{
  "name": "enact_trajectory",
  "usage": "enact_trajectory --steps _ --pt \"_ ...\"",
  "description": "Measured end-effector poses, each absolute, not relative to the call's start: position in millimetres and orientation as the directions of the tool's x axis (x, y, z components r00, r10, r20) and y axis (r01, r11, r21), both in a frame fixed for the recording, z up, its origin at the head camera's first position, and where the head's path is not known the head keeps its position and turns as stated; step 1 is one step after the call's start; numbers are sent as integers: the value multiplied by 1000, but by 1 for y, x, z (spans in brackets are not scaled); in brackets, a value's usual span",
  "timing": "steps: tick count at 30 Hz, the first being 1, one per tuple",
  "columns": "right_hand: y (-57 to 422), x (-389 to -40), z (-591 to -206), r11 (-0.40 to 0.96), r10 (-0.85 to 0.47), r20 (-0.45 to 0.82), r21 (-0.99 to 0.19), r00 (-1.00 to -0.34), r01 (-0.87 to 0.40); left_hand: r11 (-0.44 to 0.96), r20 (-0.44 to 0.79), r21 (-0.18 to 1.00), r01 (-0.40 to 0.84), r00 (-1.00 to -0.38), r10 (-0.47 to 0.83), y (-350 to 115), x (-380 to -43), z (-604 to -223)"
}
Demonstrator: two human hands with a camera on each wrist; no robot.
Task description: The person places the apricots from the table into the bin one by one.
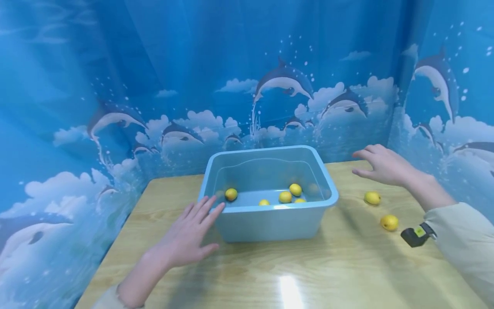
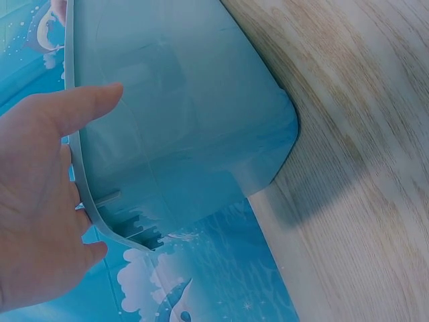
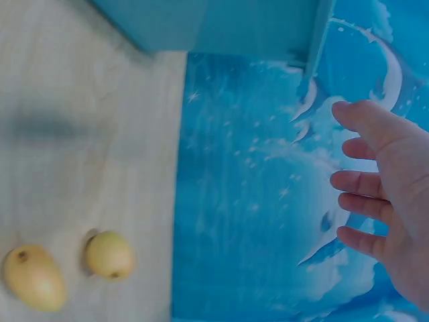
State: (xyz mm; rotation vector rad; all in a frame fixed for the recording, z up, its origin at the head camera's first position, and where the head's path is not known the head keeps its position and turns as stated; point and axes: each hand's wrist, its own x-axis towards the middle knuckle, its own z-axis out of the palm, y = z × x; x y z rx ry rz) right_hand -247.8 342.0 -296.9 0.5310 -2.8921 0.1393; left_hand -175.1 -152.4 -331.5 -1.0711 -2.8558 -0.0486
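Note:
A light blue plastic bin stands on the table with several yellow lemons on its floor. At its front left corner is my left hand, fingers straight and spread, holding nothing; the left wrist view has the thumb in front of the bin's wall. Whether the fingertips touch the rim I cannot tell. To the right of the bin my right hand hovers with fingers loosely bent and nothing in them. Two more lemons lie on the table below it, one farther back and one nearer.
The wooden table runs back to a blue curtain printed with dolphins and clouds, which also hangs at both sides. A small black device is strapped to the right wrist, close above the nearer lemon in the head view.

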Motion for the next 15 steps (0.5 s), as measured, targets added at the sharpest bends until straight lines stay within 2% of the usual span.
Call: enact_trajectory --steps 8,15 --pt "367 -242 -329 945 -313 241 -19 -919 -327 751 100 -16 660 -747 658 -152 -176 -330" --pt "388 -243 -359 955 -275 237 -39 -932 -292 759 92 -16 651 -755 650 -152 -175 -331"
